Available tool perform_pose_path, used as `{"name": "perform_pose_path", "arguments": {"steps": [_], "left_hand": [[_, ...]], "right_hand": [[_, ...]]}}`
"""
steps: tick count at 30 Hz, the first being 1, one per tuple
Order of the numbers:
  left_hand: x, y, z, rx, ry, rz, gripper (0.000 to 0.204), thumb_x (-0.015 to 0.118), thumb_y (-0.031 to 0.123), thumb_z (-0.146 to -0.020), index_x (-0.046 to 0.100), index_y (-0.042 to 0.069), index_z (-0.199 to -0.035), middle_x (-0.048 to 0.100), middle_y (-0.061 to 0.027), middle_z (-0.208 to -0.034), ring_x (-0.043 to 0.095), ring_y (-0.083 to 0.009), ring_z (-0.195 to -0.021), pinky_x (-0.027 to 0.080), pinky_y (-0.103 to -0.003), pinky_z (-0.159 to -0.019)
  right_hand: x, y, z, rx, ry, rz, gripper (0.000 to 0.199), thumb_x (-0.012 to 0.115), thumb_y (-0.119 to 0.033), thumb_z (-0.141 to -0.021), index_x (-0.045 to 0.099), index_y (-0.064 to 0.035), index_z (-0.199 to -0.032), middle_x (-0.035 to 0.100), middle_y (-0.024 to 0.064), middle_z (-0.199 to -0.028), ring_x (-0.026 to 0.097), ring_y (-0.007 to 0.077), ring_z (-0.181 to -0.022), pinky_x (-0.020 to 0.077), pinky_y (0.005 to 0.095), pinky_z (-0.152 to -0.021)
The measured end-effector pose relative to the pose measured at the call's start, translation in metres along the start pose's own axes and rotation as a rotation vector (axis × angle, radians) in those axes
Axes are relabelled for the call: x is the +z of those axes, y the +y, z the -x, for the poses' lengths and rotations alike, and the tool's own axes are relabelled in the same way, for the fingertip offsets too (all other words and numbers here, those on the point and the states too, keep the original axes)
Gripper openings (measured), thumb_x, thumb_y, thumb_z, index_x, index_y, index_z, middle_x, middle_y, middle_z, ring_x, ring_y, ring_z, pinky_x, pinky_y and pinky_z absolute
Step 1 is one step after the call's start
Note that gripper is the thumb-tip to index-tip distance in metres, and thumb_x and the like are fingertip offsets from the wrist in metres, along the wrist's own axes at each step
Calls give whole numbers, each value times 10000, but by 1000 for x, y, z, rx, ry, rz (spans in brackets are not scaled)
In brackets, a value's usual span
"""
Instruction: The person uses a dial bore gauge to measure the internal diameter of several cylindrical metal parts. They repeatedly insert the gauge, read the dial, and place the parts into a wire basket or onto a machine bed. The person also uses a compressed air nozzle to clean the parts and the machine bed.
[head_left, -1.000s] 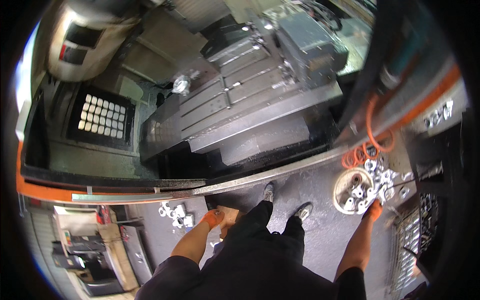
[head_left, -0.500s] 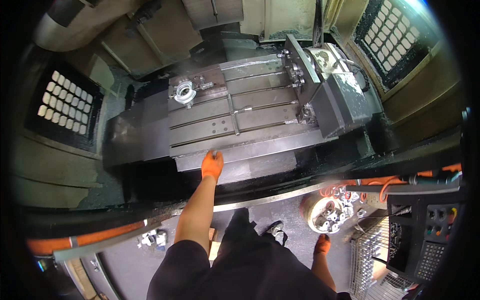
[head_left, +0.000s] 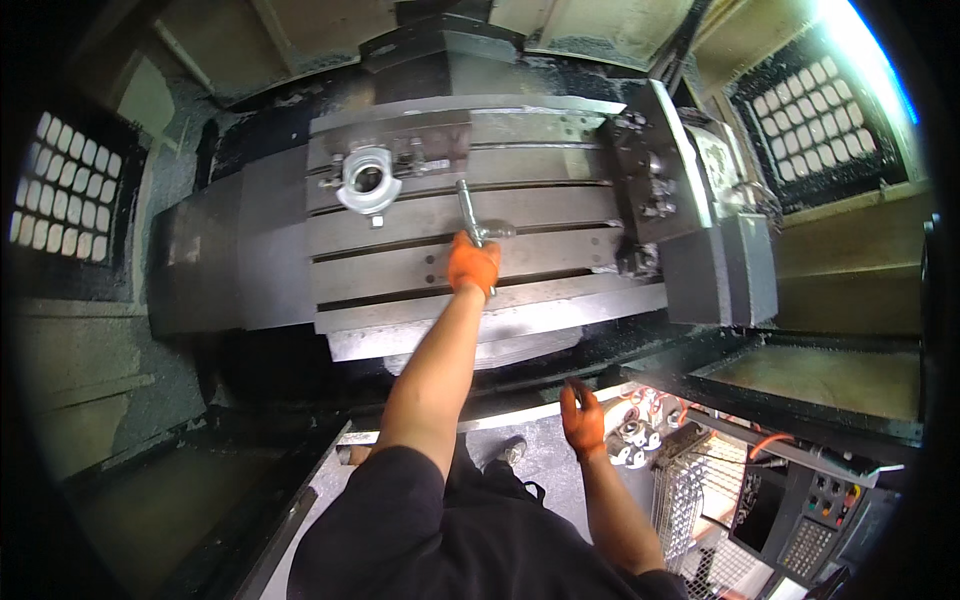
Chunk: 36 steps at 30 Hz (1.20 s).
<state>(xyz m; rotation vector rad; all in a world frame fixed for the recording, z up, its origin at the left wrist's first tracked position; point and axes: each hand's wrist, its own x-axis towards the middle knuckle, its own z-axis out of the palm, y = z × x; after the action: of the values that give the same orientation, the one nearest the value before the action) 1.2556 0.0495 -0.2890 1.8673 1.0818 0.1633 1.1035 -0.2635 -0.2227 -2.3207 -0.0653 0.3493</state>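
My left hand (head_left: 473, 264), in an orange glove, is closed around the bar of a metal T-handle wrench (head_left: 467, 207) over the slotted machine table (head_left: 390, 283). The wrench's short stem points right, toward the table's middle. To the left, a silvery ring-shaped part (head_left: 368, 182) with a round bore sits on the table, beside a fixture plate (head_left: 430, 133) with clamps. My right hand (head_left: 584, 420), also gloved in orange, hovers in front of the machine's front sill. Its fingers look loosely bent and apart, and I see nothing held in them.
At the table's right end stands an upright fixture plate (head_left: 684, 170) with clamps, beside a grey housing (head_left: 742, 270). Several metal parts (head_left: 632, 440) lie low at the right, near a wire basket (head_left: 680, 480) and a control panel (head_left: 810, 510). A metal sill (head_left: 540, 413) runs between me and the machine.
My left hand has moved from the table's front edge up onto the wrench and grasped it. My right hand has risen from low at the right toward the sill. The view has shifted closer.
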Motion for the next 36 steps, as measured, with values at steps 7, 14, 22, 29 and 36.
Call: {"name": "perform_pose_path", "arguments": {"steps": [7, 14, 22, 29, 36], "left_hand": [[-97, -53, 88, -30, -12, 1056, 228, 677, 135, -945, 552, 54, -1116, 558, 39, -826, 497, -50, -692, 423, -228, -617], [-161, -62, 61, 35, -184, 1075, 204, 752, 163, -912, 615, 98, -1048, 580, 70, -907, 528, -36, -787, 421, -215, -674], [-211, -72, 57, -71, 39, 1120, 532, 698, 93, -940, 456, 38, -1411, 593, -4, -1071, 567, -73, -923, 486, -223, -814], [-279, -4, 47, 530, 80, -300, 463, 648, 89, -896, 554, 49, -1347, 643, -128, -1142, 659, -245, -899, 544, -378, -788], [-248, -13, 9, 494, -46, -1221, 88, 658, 162, -804, 716, 111, -845, 717, -101, -880, 692, -272, -856, 513, -412, -693]], "right_hand": [[105, -187, -126, -442, -623, 124, 600, 721, -180, -853, 513, 2, -1386, 644, 262, -1253, 615, 376, -1195, 495, 417, -1000], [168, -252, -145, -533, -760, 533, 270, 513, -211, -936, 641, -49, -1110, 709, 220, -1032, 663, 408, -1024, 512, 473, -909], [193, -213, -173, -774, -544, 340, 224, 641, -135, -798, 685, -64, -1006, 669, 193, -916, 626, 412, -905, 502, 467, -842], [211, -203, -181, -613, -733, 92, 319, 632, -116, -788, 678, -52, -1097, 675, 211, -1022, 635, 390, -992, 501, 425, -874], [225, -211, -189, -534, -785, 166, 326, 651, -205, -822, 684, -75, -1119, 697, 203, -1038, 663, 372, -997, 517, 411, -867]]}}
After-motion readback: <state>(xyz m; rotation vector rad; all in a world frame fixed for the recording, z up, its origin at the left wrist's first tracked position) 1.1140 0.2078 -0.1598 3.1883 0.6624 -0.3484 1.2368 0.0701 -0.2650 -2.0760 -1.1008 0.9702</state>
